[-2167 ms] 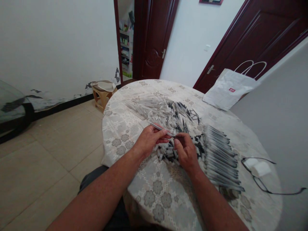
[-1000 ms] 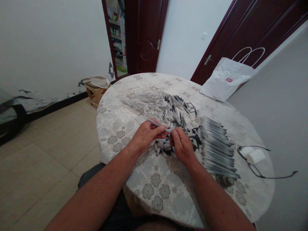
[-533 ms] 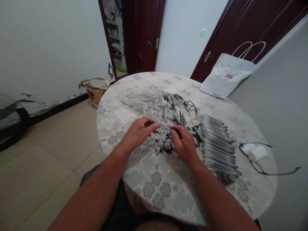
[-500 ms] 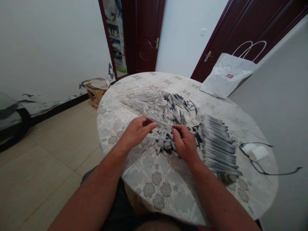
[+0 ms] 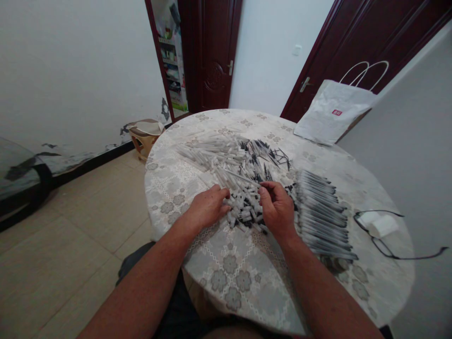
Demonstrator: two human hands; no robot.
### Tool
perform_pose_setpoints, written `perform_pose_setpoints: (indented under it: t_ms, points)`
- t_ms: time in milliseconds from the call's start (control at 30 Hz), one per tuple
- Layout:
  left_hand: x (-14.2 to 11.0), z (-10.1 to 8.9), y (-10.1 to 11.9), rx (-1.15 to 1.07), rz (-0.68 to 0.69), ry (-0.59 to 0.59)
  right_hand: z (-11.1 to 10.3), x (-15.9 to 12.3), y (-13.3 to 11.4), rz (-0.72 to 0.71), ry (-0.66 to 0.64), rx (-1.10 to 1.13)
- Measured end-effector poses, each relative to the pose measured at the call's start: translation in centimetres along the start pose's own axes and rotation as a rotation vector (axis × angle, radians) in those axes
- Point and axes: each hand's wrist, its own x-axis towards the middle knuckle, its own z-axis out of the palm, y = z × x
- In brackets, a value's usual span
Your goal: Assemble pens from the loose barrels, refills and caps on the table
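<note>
My right hand [image 5: 277, 205] is closed on one end of a slim clear pen [image 5: 240, 176], pinched between thumb and fingers. The pen points to the left and slightly away from me, above the loose parts. My left hand [image 5: 210, 205] is lowered at the left edge of a pile of short white and black pen caps [image 5: 245, 214]. Its thumb and forefinger are apart, and their tips reach the caps. Beyond the hands lie many white pen barrels [image 5: 212, 150] and thin dark refills [image 5: 266, 148].
Assembled pens [image 5: 321, 214] lie in a row right of my right hand. Eyeglasses [image 5: 379, 242] and a white roll [image 5: 383, 226] sit farther right. A white paper bag [image 5: 328, 110] stands at the back of the round table [image 5: 229, 278], which has a patterned cloth.
My left hand has let go of the pen and moved down toward me to the caps. My right hand still holds the pen and has shifted slightly right.
</note>
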Motion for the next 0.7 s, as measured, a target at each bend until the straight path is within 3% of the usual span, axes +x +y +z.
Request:
perform_pose_setpoints:
  t_ms: [200, 433, 567, 700]
  points:
    - [0.7, 0.1, -0.3, 0.028, -0.018, 0.0, 0.0, -0.1, 0.0, -0.01, -0.016, -0.008]
    - [1.1, 0.6, -1.7, -0.145, -0.056, 0.134, 0.1, -0.1, 0.1, 0.011, -0.012, 0.0]
    - [1.5, -0.1, -2.1, -0.477, -0.102, 0.303, 0.2, -0.1, 0.2, 0.03, -0.011, 0.033]
    - [1.8, -1.2, -1.9, -1.009, -0.25, 0.377, 0.3, -0.3, 0.1, 0.03, -0.033, 0.065]
